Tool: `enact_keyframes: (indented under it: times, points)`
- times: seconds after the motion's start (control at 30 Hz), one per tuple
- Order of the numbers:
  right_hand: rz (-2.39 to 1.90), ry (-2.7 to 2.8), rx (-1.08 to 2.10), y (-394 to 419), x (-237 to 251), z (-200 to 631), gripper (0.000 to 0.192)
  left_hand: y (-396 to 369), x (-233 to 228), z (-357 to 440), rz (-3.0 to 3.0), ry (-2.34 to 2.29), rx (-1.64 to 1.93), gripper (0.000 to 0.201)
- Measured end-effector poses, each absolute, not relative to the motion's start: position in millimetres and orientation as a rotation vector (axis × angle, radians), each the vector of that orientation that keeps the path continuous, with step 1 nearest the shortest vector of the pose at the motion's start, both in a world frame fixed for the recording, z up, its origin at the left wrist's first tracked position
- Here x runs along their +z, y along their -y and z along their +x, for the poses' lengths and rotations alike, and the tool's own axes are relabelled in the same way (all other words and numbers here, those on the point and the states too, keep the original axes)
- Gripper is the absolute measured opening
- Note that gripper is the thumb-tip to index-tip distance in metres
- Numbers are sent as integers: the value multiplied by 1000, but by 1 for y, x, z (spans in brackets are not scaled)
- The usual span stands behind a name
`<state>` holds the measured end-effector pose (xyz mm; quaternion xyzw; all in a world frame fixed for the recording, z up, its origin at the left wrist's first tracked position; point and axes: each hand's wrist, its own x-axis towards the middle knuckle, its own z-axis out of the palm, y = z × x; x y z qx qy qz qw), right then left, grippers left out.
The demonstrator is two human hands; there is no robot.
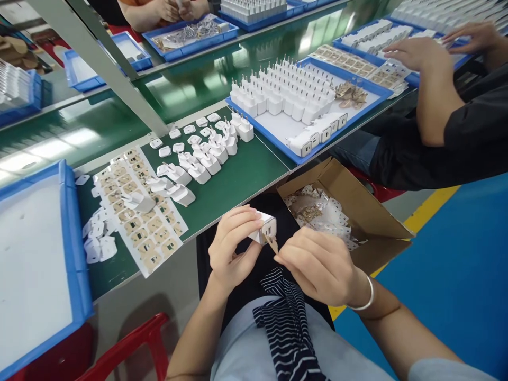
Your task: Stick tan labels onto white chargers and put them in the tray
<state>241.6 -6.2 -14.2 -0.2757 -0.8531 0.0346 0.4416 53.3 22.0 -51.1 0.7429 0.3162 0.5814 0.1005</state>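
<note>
Above my lap, my left hand (234, 243) is closed around a white charger housing (265, 228), its port face turned to the right. The fingertips of my right hand (321, 264) pinch a small brown paper backing (271, 243), one end of which meets the housing's face. On the green table ahead, several white plug chargers (198, 166) lie in slanting rows. Small white cover plates (178, 147) are scattered behind them. A sheet of brown-backed stickers (138, 227) lies left of the chargers, with one charger (137, 201) resting on it.
A blue tray (278, 145) holds upright chargers and brown scraps. Below the table edge, a cardboard box (353, 203) contains discarded film. Another blue tray (67, 222) stands at left, near a red chair (130, 344). A co-worker's hands (424, 53) are at the upper right; another person sits opposite.
</note>
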Motion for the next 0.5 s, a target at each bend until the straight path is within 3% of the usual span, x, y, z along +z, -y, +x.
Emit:
enact_keyframes:
  times: [0.1, 0.23, 0.3, 0.43, 0.5]
  points:
    - [-563, 2118, 261, 16, -3, 244, 11, -25, -55, 52, 2173, -944, 1692, 42]
    - [-485, 1936, 761, 17, -10, 262, 10, -37, -59, 51, 1931, -1026, 1636, 48]
    - [-634, 1597, 873, 3, -42, 278, 8, -53, -55, 54, 1818, -1008, 1559, 48]
    - [-1378, 741, 910, -39, -148, 315, 35, -115, -29, 76, 1816, -847, 1314, 43]
    - [-1530, 621, 887, -47, -199, 328, 37, -157, -15, 93, 1869, -774, 1231, 40]
